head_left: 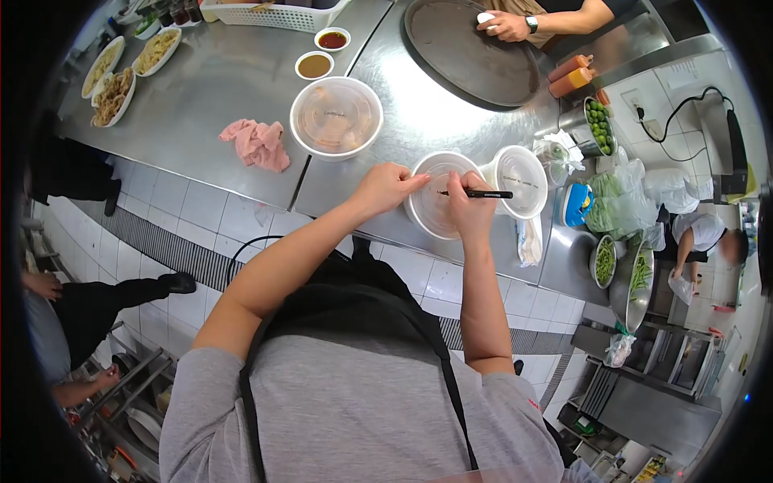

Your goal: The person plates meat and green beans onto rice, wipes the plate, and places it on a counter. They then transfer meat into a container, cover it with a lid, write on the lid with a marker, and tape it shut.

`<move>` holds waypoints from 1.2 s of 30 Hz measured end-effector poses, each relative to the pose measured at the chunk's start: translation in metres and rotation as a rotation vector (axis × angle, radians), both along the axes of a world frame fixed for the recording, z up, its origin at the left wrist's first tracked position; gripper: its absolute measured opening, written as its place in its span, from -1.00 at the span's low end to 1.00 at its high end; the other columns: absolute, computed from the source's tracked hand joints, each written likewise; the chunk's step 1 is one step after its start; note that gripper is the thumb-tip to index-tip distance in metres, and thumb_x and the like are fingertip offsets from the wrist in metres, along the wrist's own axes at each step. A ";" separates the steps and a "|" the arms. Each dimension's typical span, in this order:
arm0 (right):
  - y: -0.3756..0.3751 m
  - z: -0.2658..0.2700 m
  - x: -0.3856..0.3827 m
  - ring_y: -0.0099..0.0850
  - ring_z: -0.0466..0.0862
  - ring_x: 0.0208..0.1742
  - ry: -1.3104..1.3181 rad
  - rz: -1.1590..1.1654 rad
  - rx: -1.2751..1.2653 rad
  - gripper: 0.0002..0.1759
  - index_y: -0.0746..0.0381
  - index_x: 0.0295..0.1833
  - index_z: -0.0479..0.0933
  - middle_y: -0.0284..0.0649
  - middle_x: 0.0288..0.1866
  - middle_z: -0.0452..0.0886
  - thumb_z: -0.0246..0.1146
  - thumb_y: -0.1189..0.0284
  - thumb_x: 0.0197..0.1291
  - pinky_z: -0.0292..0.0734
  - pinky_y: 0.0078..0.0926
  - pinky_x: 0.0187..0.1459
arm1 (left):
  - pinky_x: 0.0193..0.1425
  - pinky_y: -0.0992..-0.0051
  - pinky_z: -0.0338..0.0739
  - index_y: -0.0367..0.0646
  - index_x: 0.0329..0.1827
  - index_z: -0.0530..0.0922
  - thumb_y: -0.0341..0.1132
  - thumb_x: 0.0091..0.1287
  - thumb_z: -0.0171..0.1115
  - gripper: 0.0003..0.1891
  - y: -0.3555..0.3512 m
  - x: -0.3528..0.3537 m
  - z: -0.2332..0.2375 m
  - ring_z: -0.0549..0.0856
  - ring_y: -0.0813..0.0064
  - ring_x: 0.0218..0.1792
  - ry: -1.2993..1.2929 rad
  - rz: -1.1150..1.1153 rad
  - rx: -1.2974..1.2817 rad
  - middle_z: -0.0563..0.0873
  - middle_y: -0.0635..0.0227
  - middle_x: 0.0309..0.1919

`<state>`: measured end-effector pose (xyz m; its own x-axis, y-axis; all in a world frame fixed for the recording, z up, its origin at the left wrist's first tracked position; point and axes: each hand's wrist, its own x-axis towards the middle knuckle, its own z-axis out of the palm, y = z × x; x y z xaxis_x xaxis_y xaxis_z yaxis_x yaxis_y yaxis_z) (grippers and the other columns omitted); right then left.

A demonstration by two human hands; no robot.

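Observation:
My right hand (pixel 471 205) is closed around a black marker pen (pixel 493 194), its tip down on the clear lid of a white round tub (pixel 424 211). My left hand (pixel 392 187) rests at the near-left rim of that tub, thumb reaching onto the lid; its other fingers are curled and partly hidden. To the right, touching or nearly touching it, stands a second lidded white tub (pixel 521 183) with dark writing on its lid. A larger lidded tub (pixel 336 119), also marked on top, sits up and to the left.
A pink cloth (pixel 256 145) lies left on the steel counter. Two sauce cups (pixel 314 65) stand beyond the large tub. A co-worker's hand (pixel 506 26) is over a round dark tray (pixel 471 60). Sauce bottles (pixel 572 80), limes (pixel 598 129) and bowls of greens (pixel 632 282) line the right.

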<state>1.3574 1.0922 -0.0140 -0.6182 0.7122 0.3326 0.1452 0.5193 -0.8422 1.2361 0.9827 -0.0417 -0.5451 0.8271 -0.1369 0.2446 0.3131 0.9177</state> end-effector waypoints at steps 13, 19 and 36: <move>-0.002 0.001 0.004 -0.59 0.22 -0.69 0.001 -0.056 -0.074 -0.67 0.32 -0.70 0.27 -0.32 -0.77 0.26 0.21 0.53 0.00 0.12 -0.57 -0.62 | -0.60 0.51 0.21 -0.27 -0.64 0.52 0.03 0.14 0.19 -0.52 0.001 0.001 -0.003 0.31 0.68 -0.68 -0.080 0.004 0.000 0.40 0.45 -0.80; 0.001 0.001 0.005 -0.58 0.20 -0.70 0.006 -0.059 -0.039 -0.66 0.31 -0.71 0.25 -0.31 -0.77 0.26 0.22 0.53 -0.01 0.12 -0.56 -0.62 | -0.61 0.50 0.20 -0.26 -0.69 0.48 0.04 0.14 0.19 -0.50 -0.001 -0.002 0.001 0.30 0.67 -0.69 -0.067 -0.016 0.006 0.38 0.44 -0.82; 0.001 0.002 0.008 -0.60 0.19 -0.69 -0.033 -0.072 0.025 -0.65 0.31 -0.72 0.23 -0.30 -0.77 0.24 0.21 0.52 -0.01 0.12 -0.55 -0.63 | -0.62 0.51 0.18 -0.24 -0.71 0.48 0.04 0.13 0.20 -0.51 0.001 -0.003 -0.004 0.29 0.67 -0.69 -0.071 -0.020 -0.009 0.36 0.47 -0.82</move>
